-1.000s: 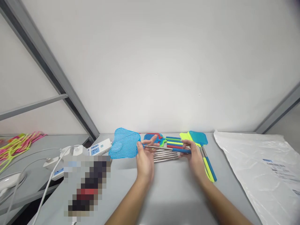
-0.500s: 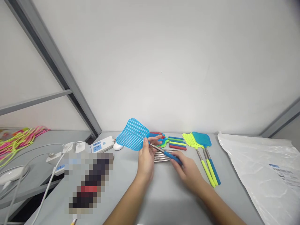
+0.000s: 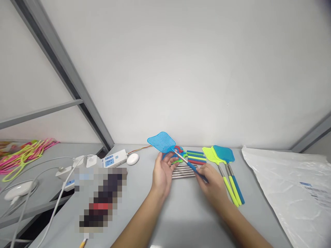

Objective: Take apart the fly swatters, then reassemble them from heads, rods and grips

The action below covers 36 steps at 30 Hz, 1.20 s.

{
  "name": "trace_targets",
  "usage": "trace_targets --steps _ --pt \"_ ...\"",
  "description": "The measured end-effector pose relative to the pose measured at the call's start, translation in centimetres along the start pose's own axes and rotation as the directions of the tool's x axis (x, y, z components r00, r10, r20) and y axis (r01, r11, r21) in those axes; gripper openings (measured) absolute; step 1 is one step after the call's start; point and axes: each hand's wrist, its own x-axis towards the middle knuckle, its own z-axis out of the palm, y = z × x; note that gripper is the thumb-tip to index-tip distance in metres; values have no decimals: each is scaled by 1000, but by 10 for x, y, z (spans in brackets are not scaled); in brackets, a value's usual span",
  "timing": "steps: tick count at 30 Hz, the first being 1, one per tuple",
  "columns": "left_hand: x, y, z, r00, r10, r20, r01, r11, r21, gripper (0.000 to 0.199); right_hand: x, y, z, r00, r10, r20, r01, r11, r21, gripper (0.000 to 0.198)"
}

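Observation:
A blue fly swatter (image 3: 162, 142) is held up over the table, its mesh head pointing to the upper left. My right hand (image 3: 210, 181) is closed around its blue handle. Just below the swatter's neck, my left hand (image 3: 163, 174) is open, palm up with fingers apart. Behind the hands lie several metal rods (image 3: 184, 171), partly covered. Beyond them are loose swatter heads (image 3: 180, 158) in red, blue and green, next to several coloured handle grips (image 3: 196, 157). Right of my right hand rest two yellow-green swatters (image 3: 229, 181) and a blue swatter (image 3: 224, 154).
A white plastic bag (image 3: 289, 186) covers the right side of the grey table (image 3: 181, 220). To the left are a power strip (image 3: 113, 159), a white round device (image 3: 132, 159), plugs with cables and a blurred object (image 3: 103, 199). Pink and yellow cords (image 3: 31, 155) lie far left.
The swatter's head has shifted right and turned to a flatter angle. My left hand has come off its neck and opened, while my right hand has moved slightly right with the handle.

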Motion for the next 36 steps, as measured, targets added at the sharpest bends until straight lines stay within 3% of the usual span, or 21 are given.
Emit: trace_targets --steps 5,10,12,16,21,24,27,30,33,36 --pt "4 1 -3 994 30 -105 -28 999 16 34 0 1 -4 998 -37 49 39 999 -22 5" --pt "11 4 -11 979 -5 -201 -14 996 -91 14 -1 -6 -7 978 168 124 -169 986 -4 17" --pt "13 6 -14 982 -49 -183 21 989 -149 13 -1 -7 -7 965 204 164 -206 978 -2 20" --pt "14 7 -14 986 -115 -121 86 970 -226 14 -1 -7 -3 970 149 190 -165 984 72 20" --pt "7 9 -5 1000 -21 2 21 985 -173 19 1 -7 -1 990 123 75 -128 990 67 8" --pt "5 11 -4 999 26 -24 -31 978 -207 31 1 -6 -2 994 96 45 -98 994 42 7" --pt "7 11 -7 987 102 -120 -119 983 -137 42 0 -4 -3 993 90 71 -90 996 -2 9" --pt "12 9 -12 970 190 -152 -192 981 5 32 1 -6 -5 982 88 165 -76 994 -79 15" --pt "15 9 -16 979 180 -95 -174 982 69 28 2 -13 -11 964 61 260 -15 985 -174 28" --pt "14 9 -16 995 98 -5 -95 980 173 29 -3 -15 -22 961 103 255 -37 967 -253 36"
